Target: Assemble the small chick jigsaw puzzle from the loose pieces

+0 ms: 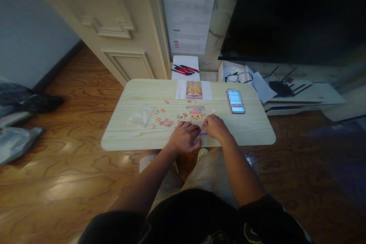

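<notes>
A partly joined jigsaw puzzle (pixel 196 113) with a pink and orange cartoon figure lies near the middle of the table. My left hand (pixel 184 137) rests over its lower left part, fingers stretched out and thumb apart. At the lower right edge, my right hand (pixel 215 126) is closed in a pinch on a puzzle piece, mostly hidden by the fingers. Between the hands shows the puzzle's purple lower edge (pixel 203 132). Loose puzzle pieces (pixel 166 122) are scattered to the left. Behind the puzzle lies a white sheet with the printed picture (pixel 194 90).
A clear plastic bag (pixel 141 116) lies on the left of the pale wooden table (pixel 120 133). A phone (pixel 236 101) with a lit screen is at the right. Beyond the table are several red and black pens (pixel 184 70), a black router (pixel 281 88) and a large dark screen (pixel 294 15).
</notes>
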`<action>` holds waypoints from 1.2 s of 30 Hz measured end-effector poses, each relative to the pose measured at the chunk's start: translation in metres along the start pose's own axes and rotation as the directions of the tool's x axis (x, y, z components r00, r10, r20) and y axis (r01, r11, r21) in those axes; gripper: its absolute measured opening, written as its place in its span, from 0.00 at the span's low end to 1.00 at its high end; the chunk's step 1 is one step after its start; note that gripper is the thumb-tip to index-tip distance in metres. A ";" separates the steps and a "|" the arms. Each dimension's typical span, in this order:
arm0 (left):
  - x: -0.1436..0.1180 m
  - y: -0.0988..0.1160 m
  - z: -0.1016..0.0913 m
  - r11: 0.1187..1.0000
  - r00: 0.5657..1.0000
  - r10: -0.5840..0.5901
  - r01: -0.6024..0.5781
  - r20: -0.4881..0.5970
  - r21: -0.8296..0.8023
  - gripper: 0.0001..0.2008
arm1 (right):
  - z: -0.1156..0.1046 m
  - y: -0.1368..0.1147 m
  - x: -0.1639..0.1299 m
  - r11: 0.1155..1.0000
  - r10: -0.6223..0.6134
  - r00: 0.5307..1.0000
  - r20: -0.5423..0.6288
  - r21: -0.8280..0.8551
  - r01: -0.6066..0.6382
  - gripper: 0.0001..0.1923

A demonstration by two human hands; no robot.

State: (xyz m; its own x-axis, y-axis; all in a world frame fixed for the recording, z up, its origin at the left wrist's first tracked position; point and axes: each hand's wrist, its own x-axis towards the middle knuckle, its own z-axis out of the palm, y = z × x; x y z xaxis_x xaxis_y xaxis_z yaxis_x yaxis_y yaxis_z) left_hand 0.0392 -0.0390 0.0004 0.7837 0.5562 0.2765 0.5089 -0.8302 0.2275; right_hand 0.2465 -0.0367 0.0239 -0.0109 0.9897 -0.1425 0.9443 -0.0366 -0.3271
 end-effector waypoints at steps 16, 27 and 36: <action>0.001 0.000 0.002 1.000 1.000 -0.003 0.003 -0.004 -0.001 0.21 | 0.006 0.004 -0.006 0.997 -0.068 0.994 -0.082 0.041 0.072 0.04; 0.000 0.002 0.000 0.999 0.999 -0.028 0.027 -0.030 -0.017 0.21 | 0.010 0.021 -0.001 0.974 -0.074 0.978 -0.193 0.198 0.113 0.04; 0.000 0.001 -0.002 0.999 1.000 -0.016 0.016 -0.010 -0.040 0.22 | -0.004 0.056 -0.018 0.957 0.011 0.963 -0.270 0.282 0.069 0.11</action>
State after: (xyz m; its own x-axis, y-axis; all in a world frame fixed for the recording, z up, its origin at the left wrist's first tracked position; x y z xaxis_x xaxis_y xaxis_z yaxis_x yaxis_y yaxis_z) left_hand 0.0393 -0.0394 0.0022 0.7717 0.5700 0.2819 0.5068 -0.8191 0.2687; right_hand 0.3011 -0.0562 0.0115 0.0884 0.9898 0.1119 0.8102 -0.0061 -0.5861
